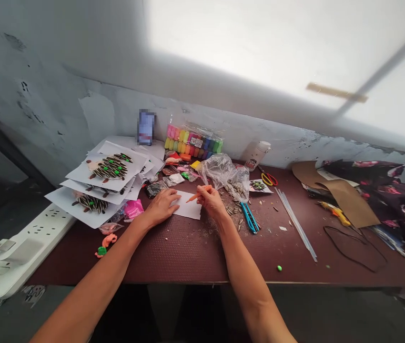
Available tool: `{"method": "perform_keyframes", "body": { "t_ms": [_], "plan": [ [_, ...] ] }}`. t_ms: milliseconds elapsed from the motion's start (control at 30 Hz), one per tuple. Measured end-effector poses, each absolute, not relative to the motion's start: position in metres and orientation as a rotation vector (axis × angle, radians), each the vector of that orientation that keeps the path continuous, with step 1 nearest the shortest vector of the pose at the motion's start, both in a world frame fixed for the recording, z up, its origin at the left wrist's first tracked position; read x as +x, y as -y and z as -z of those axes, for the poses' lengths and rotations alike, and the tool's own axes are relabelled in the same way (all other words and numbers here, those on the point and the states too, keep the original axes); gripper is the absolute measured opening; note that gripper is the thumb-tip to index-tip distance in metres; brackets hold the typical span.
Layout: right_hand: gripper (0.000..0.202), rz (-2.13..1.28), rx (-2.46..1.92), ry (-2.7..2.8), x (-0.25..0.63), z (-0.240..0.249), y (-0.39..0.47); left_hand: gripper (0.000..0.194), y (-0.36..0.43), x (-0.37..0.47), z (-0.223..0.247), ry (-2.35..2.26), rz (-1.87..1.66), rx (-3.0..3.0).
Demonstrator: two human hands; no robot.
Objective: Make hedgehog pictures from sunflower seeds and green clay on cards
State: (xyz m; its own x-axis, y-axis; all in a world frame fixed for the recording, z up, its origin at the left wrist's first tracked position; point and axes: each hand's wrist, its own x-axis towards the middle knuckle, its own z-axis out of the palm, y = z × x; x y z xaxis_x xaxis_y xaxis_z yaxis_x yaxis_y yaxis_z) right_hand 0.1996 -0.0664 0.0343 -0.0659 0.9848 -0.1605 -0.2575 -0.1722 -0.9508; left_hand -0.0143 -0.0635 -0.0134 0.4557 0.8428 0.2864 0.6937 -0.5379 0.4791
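A small white sheet of paper [188, 210] lies on the dark red table between my hands. My left hand [161, 208] rests flat on its left edge, fingers stretched out. In my right hand [212, 201] is a slim orange pen [194, 196], pinched between thumb and fingers. Its tip points down and left over the paper; whether it touches cannot be made out. Just behind my right hand are a clear plastic bag [220, 170] and loose striped sunflower seeds [231, 208]. A blue utility knife [249, 219] lies to the right of that hand.
Stacked sheets with seed hedgehogs [111, 167] stand at left, beside a white power strip [20, 247]. Packs of coloured clay [195, 143] and a white bottle [258, 156] line the wall. Scissors [269, 179], clear glue sticks [297, 226] and a yellow glue gun [336, 213] lie right.
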Motion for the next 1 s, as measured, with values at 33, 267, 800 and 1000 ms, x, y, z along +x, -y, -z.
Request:
{"method": "perform_keyframes", "body": {
  "t_ms": [33, 267, 800, 1000],
  "plan": [
    [0.047, -1.470, -1.134, 0.955, 0.199, -0.035, 0.067, 0.035, 0.064, -0.013, 0.012, -1.316, -0.726, 2.413],
    [0.048, -1.540, -1.258, 1.042, 0.189, -0.039, 0.074, 0.038, 0.062, -0.015, 0.007, -1.328, -0.807, 2.306],
    [0.029, -1.424, -1.240, 1.273, 0.166, -0.032, 0.082, 0.044, 0.054, -0.030, 0.008, -1.458, -0.716, 2.263],
    [0.013, -1.239, -1.338, 1.330, 0.157, -0.025, 0.079, 0.046, 0.053, -0.035, 0.006, -1.401, -0.688, 2.256]
  ]
}}
